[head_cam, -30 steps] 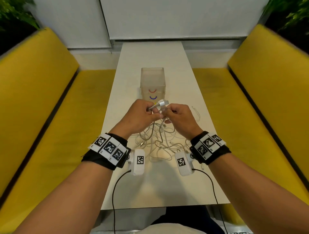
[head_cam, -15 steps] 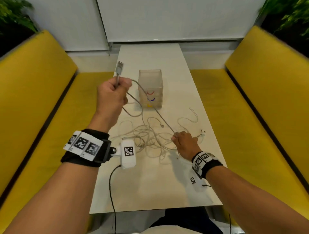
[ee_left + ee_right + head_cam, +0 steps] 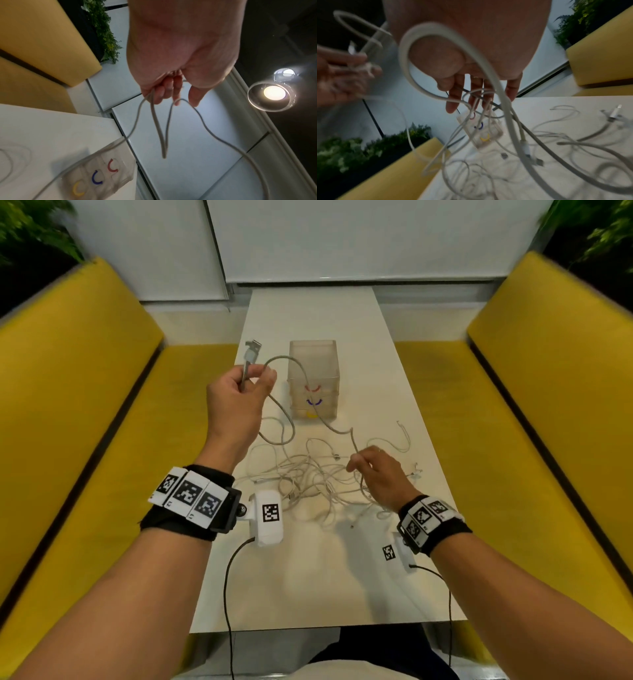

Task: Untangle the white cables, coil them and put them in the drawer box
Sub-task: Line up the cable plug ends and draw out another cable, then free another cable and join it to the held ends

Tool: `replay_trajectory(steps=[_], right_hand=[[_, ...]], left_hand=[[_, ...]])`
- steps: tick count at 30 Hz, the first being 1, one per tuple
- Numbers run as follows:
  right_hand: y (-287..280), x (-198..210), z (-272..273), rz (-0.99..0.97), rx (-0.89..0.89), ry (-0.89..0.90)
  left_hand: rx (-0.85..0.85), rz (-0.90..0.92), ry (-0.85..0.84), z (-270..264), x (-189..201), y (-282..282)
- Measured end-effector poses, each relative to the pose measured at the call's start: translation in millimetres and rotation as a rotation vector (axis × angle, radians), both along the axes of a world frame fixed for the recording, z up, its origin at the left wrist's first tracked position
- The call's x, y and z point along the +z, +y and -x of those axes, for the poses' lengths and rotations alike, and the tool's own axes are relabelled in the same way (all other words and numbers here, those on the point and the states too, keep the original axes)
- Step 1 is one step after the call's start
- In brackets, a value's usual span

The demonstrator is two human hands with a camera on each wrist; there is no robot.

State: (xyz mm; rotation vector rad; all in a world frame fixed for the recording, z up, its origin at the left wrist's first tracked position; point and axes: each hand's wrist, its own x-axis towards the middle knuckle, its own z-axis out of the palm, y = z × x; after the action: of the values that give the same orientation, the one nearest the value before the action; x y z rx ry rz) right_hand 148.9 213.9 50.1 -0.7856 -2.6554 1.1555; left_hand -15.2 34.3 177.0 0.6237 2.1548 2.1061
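A tangle of white cables [image 3: 308,484] lies on the white table [image 3: 308,583] in front of the translucent drawer box [image 3: 313,364], which has red, blue and yellow handles. My left hand [image 3: 239,395] is raised left of the box and grips one white cable [image 3: 291,361] just below its USB plug [image 3: 252,348]; a loop hangs from the fingers [image 3: 163,92]. That cable arcs past the box down to my right hand [image 3: 373,474], which pinches it between thumb and forefinger [image 3: 453,102] just above the tangle's right side.
Yellow bench seats [image 3: 85,405] run along both sides of the narrow table, with a white wall at the far end. Loose cable ends and a plug [image 3: 414,470] lie near the table's right edge. Black sensor leads hang off the near edge.
The hands, together at the plug a second ago, have drawn apart. The left hand lifted the plug end up and left; the right dropped to the tangle. The stretch between them has since gone slack.
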Motion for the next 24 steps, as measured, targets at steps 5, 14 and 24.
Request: replay_trajectory(steps=[5,14,24], right_hand=[[2,44,9,0.086,-0.048,0.095],[-17,79,26,-0.083,0.255,0.221],[-27,41,16,0.003,0.236,0.185]], left_hand=[[-0.015,0.05,0.032,-9,-13,0],[-0.324,0.304,0.038,-50,-19,21],[-0.138,0.14,0.058,-42,2,22]])
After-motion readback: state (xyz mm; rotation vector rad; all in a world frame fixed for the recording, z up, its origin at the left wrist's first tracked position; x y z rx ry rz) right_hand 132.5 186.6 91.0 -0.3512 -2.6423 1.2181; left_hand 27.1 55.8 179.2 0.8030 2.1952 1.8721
